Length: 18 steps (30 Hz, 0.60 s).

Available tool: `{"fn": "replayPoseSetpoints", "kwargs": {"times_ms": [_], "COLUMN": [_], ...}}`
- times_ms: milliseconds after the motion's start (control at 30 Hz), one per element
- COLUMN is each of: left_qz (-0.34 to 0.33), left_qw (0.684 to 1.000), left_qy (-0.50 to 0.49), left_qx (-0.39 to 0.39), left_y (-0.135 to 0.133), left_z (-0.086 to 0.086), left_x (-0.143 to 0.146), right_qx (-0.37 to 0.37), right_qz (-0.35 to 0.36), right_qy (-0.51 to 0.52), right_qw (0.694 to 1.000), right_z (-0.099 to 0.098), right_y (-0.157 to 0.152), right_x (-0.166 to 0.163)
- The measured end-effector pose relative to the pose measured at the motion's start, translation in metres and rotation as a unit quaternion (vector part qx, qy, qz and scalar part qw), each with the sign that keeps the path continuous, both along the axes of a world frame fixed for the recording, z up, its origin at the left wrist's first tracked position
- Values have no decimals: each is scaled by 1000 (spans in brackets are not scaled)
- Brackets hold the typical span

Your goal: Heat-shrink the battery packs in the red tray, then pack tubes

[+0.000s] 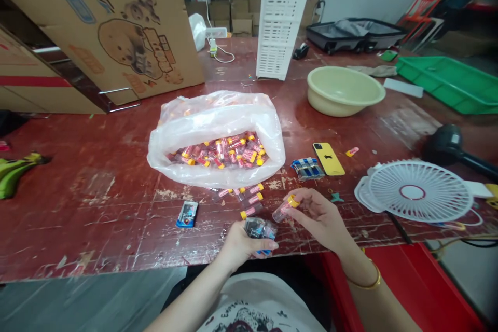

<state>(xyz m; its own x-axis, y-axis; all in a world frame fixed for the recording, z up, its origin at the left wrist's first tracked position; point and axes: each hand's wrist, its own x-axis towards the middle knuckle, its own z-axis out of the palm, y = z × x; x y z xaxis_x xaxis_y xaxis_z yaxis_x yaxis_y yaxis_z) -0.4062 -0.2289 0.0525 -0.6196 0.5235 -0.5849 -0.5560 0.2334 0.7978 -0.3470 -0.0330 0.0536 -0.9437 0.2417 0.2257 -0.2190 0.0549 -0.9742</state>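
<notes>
Near the table's front edge, my left hand point(243, 246) is closed around small black-and-blue printed packets point(260, 229); how many is unclear. Just right of it, my right hand point(317, 215) pinches a small clear tube with a yellow cap point(283, 209), tilted, by its capped end. Between my hands and the bag lie several similar tubes point(253, 198) with pink labels. A white plastic bag point(218, 119), its mouth open towards me, holds many more tubes point(221, 153). One single black-and-blue packet point(187, 214) lies flat to the left of my left hand.
Right of the bag are a blue bundle of packets point(307, 168), a yellow phone point(329, 159) and a white fan point(420, 192). Behind stand a cream basin point(344, 93), a white slotted rack point(282, 21) and a green tray point(447, 83). Cardboard boxes point(116, 31) and bananas point(15, 174) are left.
</notes>
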Motion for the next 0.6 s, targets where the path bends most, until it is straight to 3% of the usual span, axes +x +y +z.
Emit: {"fn": "replayPoseSetpoints", "kwargs": {"times_ms": [133,333,433,600], "left_qz": [-7,-3,28,113], "left_qw": [1000,997,988,971], "left_qy": [-7,-52,-121,-174], "left_qx": [-7,64,87,121], "left_y": [-1,-3,2,20], "left_z": [-1,1,2,1], "left_x": [0,4,4,4], "right_qx": [45,-85,-140,-112], "right_qz": [59,64,59,97], "right_qy": [-46,-117,-121,-131], "right_qw": [996,987,981,980], "right_z": [4,-13,-27,-38], "right_y": [-3,-9,-17,-43], "right_x": [-7,-15,-9,12]}}
